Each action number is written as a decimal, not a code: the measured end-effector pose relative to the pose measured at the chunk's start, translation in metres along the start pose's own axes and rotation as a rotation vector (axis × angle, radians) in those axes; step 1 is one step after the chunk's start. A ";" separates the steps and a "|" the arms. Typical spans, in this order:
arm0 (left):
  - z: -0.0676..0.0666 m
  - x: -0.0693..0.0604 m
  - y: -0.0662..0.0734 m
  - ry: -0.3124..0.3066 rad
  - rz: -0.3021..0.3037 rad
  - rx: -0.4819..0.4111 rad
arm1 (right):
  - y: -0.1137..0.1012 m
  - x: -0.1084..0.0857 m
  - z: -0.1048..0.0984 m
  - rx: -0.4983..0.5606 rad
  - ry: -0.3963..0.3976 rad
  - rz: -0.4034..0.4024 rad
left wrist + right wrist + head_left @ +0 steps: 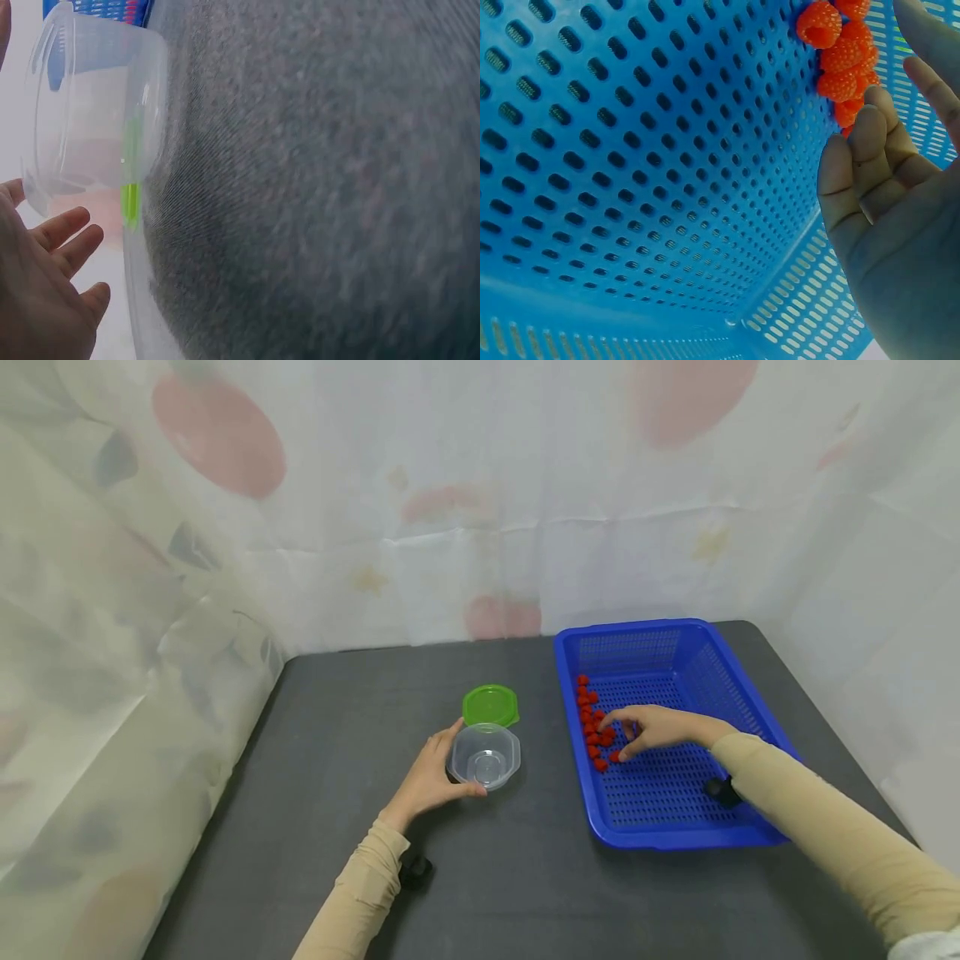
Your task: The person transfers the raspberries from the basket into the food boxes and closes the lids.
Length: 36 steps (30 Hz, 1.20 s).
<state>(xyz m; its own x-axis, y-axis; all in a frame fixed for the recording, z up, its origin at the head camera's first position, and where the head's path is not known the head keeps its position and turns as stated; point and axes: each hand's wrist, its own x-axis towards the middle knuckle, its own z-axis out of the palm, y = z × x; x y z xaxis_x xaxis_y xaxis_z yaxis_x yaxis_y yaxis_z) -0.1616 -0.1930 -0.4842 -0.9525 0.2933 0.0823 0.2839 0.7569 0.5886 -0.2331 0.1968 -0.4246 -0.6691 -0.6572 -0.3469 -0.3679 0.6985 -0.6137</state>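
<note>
A clear plastic bowl (486, 758) with an octagonal rim stands on the dark table. My left hand (431, 779) holds it from the left, thumb at the near side and fingers toward the far side. Close up in the left wrist view, the bowl (101, 97) looks see-through, and the other fingers of the left hand (45, 277) are spread. Several red raspberries (588, 718) lie along the left side of a blue basket (675, 839). My right hand (660, 727) hovers over them, thumb and forefinger apart. Raspberries (840, 56) show beyond its fingertips in the right wrist view.
A green lid (491, 703) lies on the table (337, 735) just behind the bowl. The basket's raised, slotted walls surround the right hand. A patterned white curtain (360, 527) hangs behind the table and along its sides.
</note>
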 end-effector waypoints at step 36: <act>0.010 0.006 0.004 -0.088 -0.129 -0.241 | 0.009 0.010 0.010 -0.024 -0.101 0.026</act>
<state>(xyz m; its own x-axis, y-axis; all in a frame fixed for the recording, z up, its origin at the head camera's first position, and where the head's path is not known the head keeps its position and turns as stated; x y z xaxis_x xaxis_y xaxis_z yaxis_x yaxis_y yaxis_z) -0.1648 -0.1826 -0.4901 -0.9628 0.2610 -0.0694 0.1166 0.6334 0.7650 -0.2363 0.1936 -0.4408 -0.6110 -0.6629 -0.4328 -0.3670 0.7216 -0.5871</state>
